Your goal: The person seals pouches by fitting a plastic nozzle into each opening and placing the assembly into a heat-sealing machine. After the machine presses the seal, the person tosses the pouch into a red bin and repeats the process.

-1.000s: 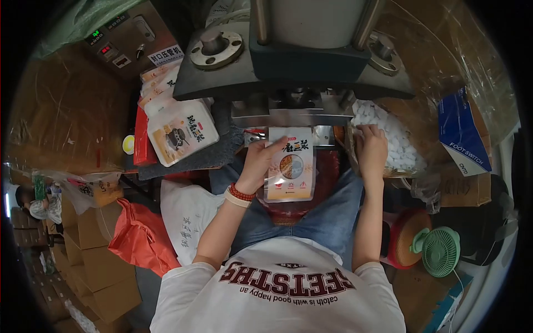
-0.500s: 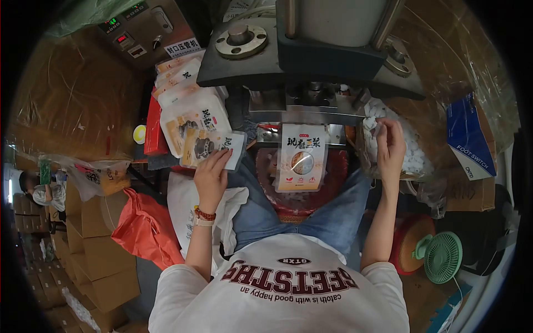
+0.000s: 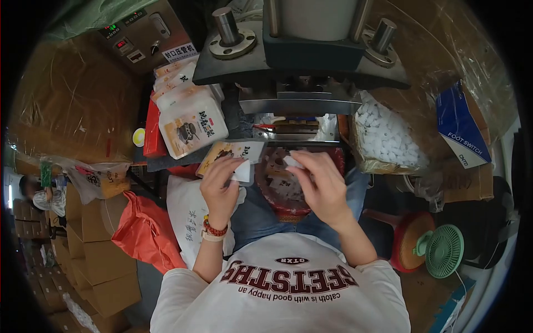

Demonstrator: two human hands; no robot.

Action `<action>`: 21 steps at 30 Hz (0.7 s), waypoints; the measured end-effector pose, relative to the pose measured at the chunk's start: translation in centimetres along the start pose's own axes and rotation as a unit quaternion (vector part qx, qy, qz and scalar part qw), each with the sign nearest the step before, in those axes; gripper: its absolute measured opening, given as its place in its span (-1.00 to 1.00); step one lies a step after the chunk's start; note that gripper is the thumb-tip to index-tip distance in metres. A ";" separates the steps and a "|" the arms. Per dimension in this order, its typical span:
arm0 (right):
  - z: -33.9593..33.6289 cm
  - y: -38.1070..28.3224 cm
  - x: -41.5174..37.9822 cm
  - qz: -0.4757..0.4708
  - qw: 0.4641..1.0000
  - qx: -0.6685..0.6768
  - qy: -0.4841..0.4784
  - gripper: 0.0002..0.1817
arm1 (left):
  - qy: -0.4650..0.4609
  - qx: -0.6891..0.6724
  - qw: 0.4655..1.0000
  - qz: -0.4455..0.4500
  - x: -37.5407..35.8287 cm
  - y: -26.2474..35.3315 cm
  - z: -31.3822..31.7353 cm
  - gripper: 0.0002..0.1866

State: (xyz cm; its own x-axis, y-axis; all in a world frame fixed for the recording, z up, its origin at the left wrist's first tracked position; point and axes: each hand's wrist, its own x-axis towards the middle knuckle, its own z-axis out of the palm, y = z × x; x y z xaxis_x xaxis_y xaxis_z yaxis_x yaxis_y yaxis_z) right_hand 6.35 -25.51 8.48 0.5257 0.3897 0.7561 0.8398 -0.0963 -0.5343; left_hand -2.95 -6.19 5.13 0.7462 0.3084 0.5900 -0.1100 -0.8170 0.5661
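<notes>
"FOOT SWITCH", "CNTD" on blue box; "GTXR" on shirt.

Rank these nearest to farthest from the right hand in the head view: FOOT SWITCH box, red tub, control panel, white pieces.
1. Red tub, beneath the right hand.
2. White pieces, up and right.
3. FOOT SWITCH box, farther right.
4. Control panel, far upper left.

- Right hand has left the carton — a small white piece now over the red basin.
- Left hand has brought its printed pouch basinward, slanted.
- Round-window pouch — gone from the press.
- Guide posts protrude higher.
</notes>
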 end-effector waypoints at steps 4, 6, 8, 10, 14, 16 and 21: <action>-0.6 -0.1 0.6 -0.048 0.984 0.022 -0.172 -0.58 | -0.042 0.022 0.995 0.091 0.8 2.9 -0.3 -0.61; -1.7 -0.1 0.9 -0.017 0.982 0.094 -0.163 -0.57 | -0.074 -0.041 0.993 0.085 1.0 3.2 -0.7 -0.58; -2.1 0.3 0.7 0.020 0.974 0.164 -0.152 -0.55 | -0.123 -0.147 0.980 0.052 1.1 3.3 0.1 -0.65; -2.0 1.3 0.1 0.124 0.980 0.069 -0.139 -0.48 | -0.164 -0.218 0.960 -0.060 -0.2 1.9 3.6 -0.74; -4.8 2.7 0.4 0.168 0.984 -0.050 -0.002 -0.59 | -0.235 -0.352 0.839 -0.342 -0.1 0.4 8.7 -0.78; -7.5 4.1 0.7 0.209 0.969 -0.123 0.045 -0.66 | -0.172 -0.510 0.751 -0.383 1.5 0.7 9.6 -0.74; -8.3 11.8 -1.9 0.273 0.871 -0.399 -0.089 -0.73 | -0.182 -0.566 0.693 -0.409 4.4 -0.6 10.9 -0.76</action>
State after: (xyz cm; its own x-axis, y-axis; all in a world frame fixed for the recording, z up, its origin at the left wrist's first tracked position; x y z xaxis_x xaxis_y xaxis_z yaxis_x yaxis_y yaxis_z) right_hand 16.41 -34.95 3.89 0.9061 0.2155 0.3641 0.3357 -0.8900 -0.3087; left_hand 7.51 -9.60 1.09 0.9563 0.1313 -0.2612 0.1561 0.5260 0.8360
